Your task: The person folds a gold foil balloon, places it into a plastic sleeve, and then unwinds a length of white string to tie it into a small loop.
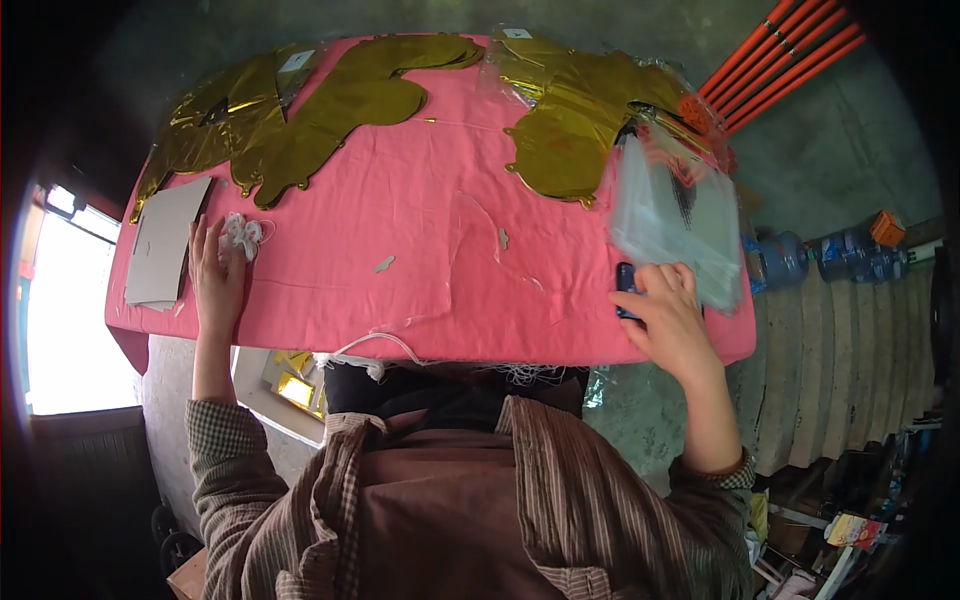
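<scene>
My left hand (217, 285) lies on the pink cloth with its fingers stretched out. It is between a stack of grey cards (165, 242) and a small bundle of white string (240, 236), with the fingertips close to both. At the right, my right hand (672, 315) curls its thumb and fingers about a small dark blue object (626, 283), partly hidden by the hand; its kind I cannot make out. Just beyond that hand is a pile of clear plastic bags (675, 210).
Flat gold foil balloons (335, 105) lie along the table's far left, and more gold foil balloons (565, 150) at the far right. Orange poles (780, 60) extend beyond the far right corner. Two small grey tabs and loose thread rest on the pink cloth (340, 230). Blue water bottles (780, 260) stand right.
</scene>
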Motion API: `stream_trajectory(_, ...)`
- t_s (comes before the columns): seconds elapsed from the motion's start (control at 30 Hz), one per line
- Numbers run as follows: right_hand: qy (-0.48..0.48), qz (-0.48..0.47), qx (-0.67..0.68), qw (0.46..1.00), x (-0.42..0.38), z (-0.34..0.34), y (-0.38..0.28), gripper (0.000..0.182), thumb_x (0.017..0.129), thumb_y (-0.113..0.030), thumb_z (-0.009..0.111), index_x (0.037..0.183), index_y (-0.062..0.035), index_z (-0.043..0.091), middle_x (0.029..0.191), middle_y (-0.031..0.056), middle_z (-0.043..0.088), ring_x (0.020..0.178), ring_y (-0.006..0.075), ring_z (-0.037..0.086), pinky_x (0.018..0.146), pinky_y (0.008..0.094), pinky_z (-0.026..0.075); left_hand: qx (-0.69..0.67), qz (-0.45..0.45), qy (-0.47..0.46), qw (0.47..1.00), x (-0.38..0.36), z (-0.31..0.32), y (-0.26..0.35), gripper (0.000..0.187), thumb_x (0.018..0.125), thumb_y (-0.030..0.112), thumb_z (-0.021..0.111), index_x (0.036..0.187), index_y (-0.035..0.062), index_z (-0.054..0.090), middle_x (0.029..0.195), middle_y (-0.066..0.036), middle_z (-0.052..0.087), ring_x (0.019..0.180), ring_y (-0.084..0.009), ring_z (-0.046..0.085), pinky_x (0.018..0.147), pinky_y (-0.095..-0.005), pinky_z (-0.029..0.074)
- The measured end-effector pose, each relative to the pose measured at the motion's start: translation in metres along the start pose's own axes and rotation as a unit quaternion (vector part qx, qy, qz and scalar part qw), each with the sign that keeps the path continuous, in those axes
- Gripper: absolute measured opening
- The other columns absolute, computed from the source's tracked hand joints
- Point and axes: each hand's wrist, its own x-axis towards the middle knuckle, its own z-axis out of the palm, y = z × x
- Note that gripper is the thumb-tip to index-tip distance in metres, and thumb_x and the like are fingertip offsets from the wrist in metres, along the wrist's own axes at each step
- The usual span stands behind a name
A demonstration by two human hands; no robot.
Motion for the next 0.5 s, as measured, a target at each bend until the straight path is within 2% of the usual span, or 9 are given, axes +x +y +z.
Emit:
stream_trajectory(0.23, 0.038, 0.035, -0.092, 0.994, -0.012, 0.004, 0.013, 0.023, 0.063, -0.004, 0.063, 0.086, -0.0078, 0.065, 0.081, 0.0076, 0.044, 0.086, 0.0245, 0.046, 0.09, 0.0411, 0.031, -0.007, 0.005, 0.02, 1.0, 0.0, 0.0, 0.001, 0.041, 0.079, 0.014, 0.054, 0.119, 0.0059, 0.049, 0.131, -0.019, 0.039, 0.126, -0.0376, 0.03, 0.103, -0.0442, 0.024)
stream_trajectory(0.4, 0.054, 0.02, -0.118, 0.991, -0.013, 0.01, 0.011, 0.02, 0.066, -0.005, 0.061, 0.085, -0.0079, 0.065, 0.078, 0.008, 0.043, 0.084, 0.0247, 0.046, 0.088, 0.0421, 0.031, 0.021, -0.009, -0.012, 1.0, -0.001, -0.007, 0.009, 0.036, 0.081, 0.015, 0.054, 0.116, 0.0072, 0.052, 0.131, -0.017, 0.04, 0.128, -0.0333, 0.028, 0.104, -0.0417, 0.023)
stream_trajectory(0.5, 0.043, 0.044, -0.133, 0.989, -0.012, 0.019, 0.015, 0.018, 0.068, -0.006, 0.056, 0.083, -0.009, 0.066, 0.078, 0.0073, 0.044, 0.086, 0.0241, 0.046, 0.09, 0.0455, 0.031, 0.027, -0.018, -0.02, 0.999, -0.004, -0.008, -0.001, 0.038, 0.08, 0.018, 0.056, 0.117, 0.0088, 0.052, 0.132, -0.015, 0.041, 0.129, -0.0323, 0.027, 0.105, -0.0418, 0.022)
